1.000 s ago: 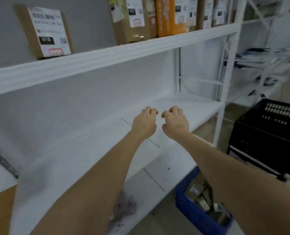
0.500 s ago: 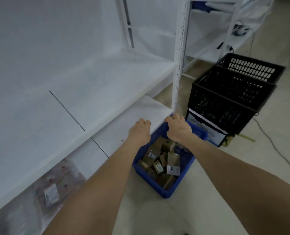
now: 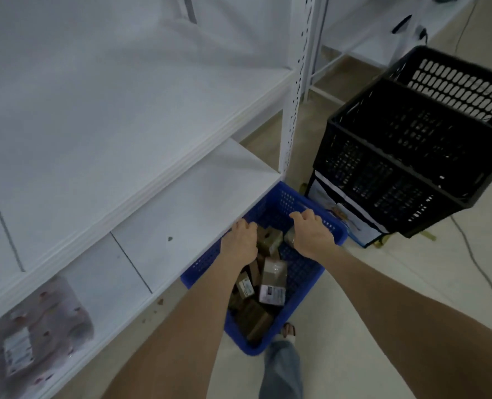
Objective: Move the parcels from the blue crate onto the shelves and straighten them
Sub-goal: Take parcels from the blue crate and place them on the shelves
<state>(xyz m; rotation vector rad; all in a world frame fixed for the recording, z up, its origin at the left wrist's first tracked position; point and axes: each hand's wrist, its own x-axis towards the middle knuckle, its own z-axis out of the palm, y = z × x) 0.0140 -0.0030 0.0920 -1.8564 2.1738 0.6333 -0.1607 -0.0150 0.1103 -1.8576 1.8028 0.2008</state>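
White steel shelves (image 3: 123,110) fill the left of my feed, their front edges running from near left to far right. On the lowest board, at the near left, lies a clear bagged item (image 3: 37,335) with a label.

Right of that board the blue crate (image 3: 302,280) sits on the floor, touching the shelf's front edge. Its long axis runs from near left to far right, roughly along the shelf line. The parcels (image 3: 273,275) are still inside it, small brown boxes heaped at mixed angles. One long box lies roughly near-to-far with its white label at the near end, facing up.

My left hand (image 3: 240,241) is over the crate's far left part. Its fingers bend down among the boxes with the tips hidden, so I cannot tell if it grips anything. My right hand (image 3: 311,231) is near the far rim, fingers curled, with a taped parcel just under its thumb side. I cannot tell if that one is held either.

Half a second ago both hands hovered at the crate's far rim; now they are lower, in among the boxes. My trouser leg (image 3: 282,367) has come into view at the near edge.

Stacked black crates (image 3: 397,156) stand to the right.
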